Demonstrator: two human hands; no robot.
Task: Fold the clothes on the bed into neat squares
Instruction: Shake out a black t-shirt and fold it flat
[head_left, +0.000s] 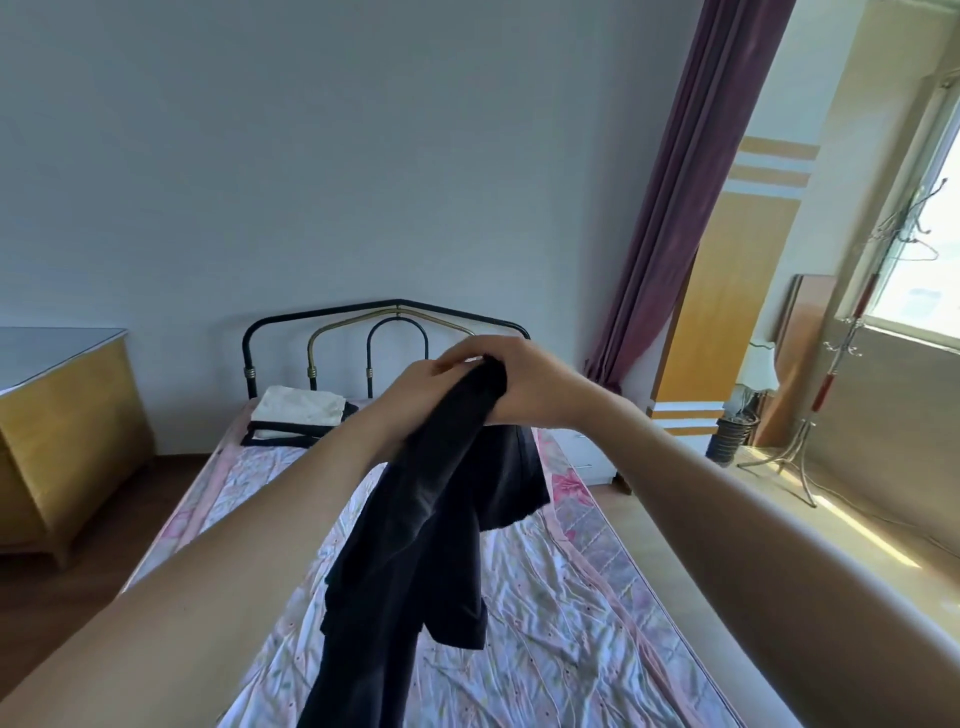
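While both hands, left hand and right hand, are gripping the dark navy cloth garment aloft over the pink quilted bed, it's dangling unfolded; spreading it flat looks next.

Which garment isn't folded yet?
The dark garment, hanging loose from both hands; the white piece and dark piece by the headboard lie folded flat.

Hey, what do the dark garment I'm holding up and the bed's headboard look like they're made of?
The dark garment looks like a soft, matte knit, probably cotton or a blend: it hangs limp in loose folds from both hands, with no sheen. The headboard looks like metal tubing: thin bent hoops, glossy black paint on the outer frame and a brass-toned inner arch with ringed joints.
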